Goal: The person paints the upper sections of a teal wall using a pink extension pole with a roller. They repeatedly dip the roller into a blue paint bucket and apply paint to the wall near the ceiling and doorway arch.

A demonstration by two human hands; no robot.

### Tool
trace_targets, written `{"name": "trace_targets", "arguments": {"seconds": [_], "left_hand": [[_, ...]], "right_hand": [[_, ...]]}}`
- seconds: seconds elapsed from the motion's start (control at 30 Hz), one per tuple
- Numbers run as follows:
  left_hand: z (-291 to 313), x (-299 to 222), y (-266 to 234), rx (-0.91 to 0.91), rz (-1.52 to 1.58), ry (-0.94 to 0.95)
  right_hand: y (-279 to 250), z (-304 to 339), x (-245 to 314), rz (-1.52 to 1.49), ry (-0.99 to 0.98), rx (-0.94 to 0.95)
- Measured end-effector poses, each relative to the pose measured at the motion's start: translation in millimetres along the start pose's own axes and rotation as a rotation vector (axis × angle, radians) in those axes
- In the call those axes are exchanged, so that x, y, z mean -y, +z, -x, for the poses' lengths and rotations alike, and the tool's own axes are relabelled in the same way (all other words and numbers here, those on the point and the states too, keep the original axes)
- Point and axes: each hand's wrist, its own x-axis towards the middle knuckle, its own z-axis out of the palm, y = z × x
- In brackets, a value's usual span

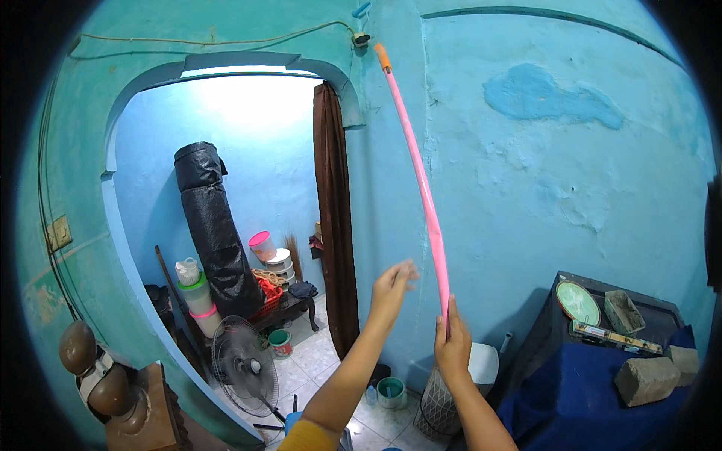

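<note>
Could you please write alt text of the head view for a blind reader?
A person's right hand holds up a long pink pole with an orange end before a blue wall; the left hand, blurred, is raised beside it. At left are an archway and a fan.

My count: hands, 2, i.e. my L hand (392, 284) & my R hand (453, 344). Pink pole (423, 188), qty 1, w/ 1 orange end piece (383, 58). Brn curtain (331, 218): 1. Blk roll (214, 225): 1. Fan (244, 366): 1. Green buckets (391, 402): 2 that I see. Grey blocks (643, 383): 2. Round green plate (577, 303): 1. Rect. trough (624, 312): 1. Wall switch plate (58, 232): 1. Lidded tubs (197, 298): several, stacked/overlapping, so I can't get an exact no.
</note>
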Motion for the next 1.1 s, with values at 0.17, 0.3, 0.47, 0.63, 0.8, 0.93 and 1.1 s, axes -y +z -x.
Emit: {"name": "trace_targets", "arguments": {"seconds": [0.17, 0.3, 0.47, 0.63, 0.8, 0.93, 1.1], "left_hand": [[77.0, 49.2, -31.7, 0.048, -0.032, -0.153], [135.0, 91.8, -44.0, 0.124, -0.037, -0.265], [191.9, 136.7, -63.3, 0.094, 0.012, -0.498], [224.0, 154.3, -73.7, 0.118, -0.001, -0.587], [238.6, 157.1, -67.1, 0.143, -0.001, -0.629], [251.1, 162.8, -72.6, 0.127, 0.03, -0.647], [256.8, 174.7, -75.5, 0.122, 0.007, -0.671]], "right_hand": [[10.4, -8.9, 8.4, -0.081, 0.028, 0.015], [10.9, -19.7, 14.7, -0.051, 0.011, 0.02], [8.8, 7.4, -4.9, -0.039, -0.005, -0.018], [11.5, -23.2, 16.9, -0.083, 0.043, 0.032], [11.7, -3.0, 5.6, -0.033, -0.05, -0.04], [1.0, -0.3, -1.1, 0.029, 0.024, -0.012], [-24.5, -8.6, 11.0, 0.071, 0.02, 0.0]]}}
